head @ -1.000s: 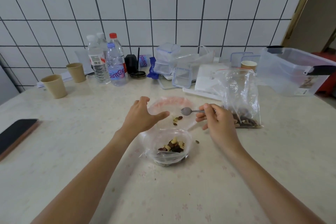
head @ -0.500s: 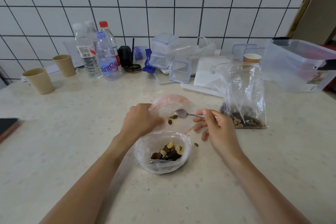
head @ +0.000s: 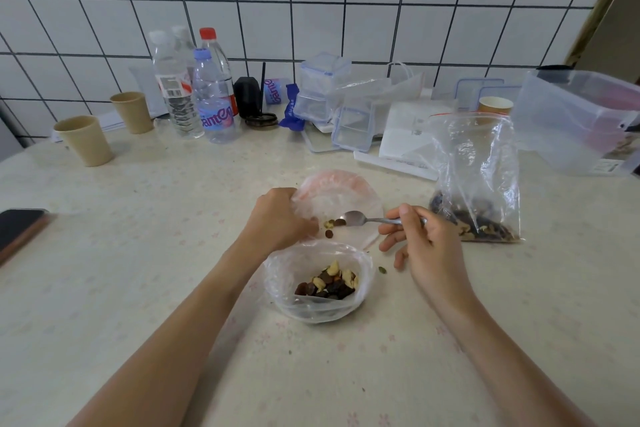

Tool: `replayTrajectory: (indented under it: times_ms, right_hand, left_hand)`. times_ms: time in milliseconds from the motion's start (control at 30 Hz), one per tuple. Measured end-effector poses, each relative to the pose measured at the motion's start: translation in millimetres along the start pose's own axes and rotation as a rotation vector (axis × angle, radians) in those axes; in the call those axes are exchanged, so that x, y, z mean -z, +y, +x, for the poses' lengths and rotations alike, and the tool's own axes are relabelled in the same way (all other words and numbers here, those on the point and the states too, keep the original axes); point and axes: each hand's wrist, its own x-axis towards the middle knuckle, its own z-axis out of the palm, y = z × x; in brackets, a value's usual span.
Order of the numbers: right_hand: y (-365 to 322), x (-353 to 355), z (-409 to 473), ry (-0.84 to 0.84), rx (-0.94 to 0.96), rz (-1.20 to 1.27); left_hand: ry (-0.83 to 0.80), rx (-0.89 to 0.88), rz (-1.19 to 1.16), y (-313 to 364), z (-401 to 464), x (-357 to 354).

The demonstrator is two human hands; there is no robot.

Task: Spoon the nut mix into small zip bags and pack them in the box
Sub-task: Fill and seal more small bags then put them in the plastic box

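Observation:
A small zip bag (head: 337, 196) lies open-mouthed on the table, a few nuts (head: 329, 227) at its lower edge. My left hand (head: 278, 218) grips its left rim with curled fingers. My right hand (head: 420, 239) holds a metal spoon (head: 360, 218), whose bowl rests by those nuts inside the bag. Nearer me stands a second small bag (head: 317, 282), open and holding a heap of nut mix. The large zip bag (head: 476, 177) of nut mix stands at the right. A big clear plastic box (head: 581, 121) sits at the far right.
Three water bottles (head: 194, 87), two beige cups (head: 86, 140), small clear containers (head: 323, 87) and a paper cup (head: 495, 106) line the tiled wall. A phone (head: 20, 229) lies at the left edge. One stray nut (head: 381, 270) lies on the table beside the near bag.
My left hand has closed from spread fingers onto the far bag's rim. The spoon has dipped down to the nuts in that bag.

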Motion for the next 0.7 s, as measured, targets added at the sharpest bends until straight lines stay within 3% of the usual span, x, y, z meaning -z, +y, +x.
replayTrajectory:
  times_ms: [267, 700]
  right_hand:
    - [-7.3, -7.5, -6.6, -0.064, -0.072, 0.072]
    - [-19.3, -3.6, -2.8, -0.074, -0.477, 0.493]
  left_hand:
    - [0.029, -0.036, -0.050, 1.8, -5.9, -2.9]
    - [0.037, -0.025, -0.082, 6.8, -8.5, 0.2]
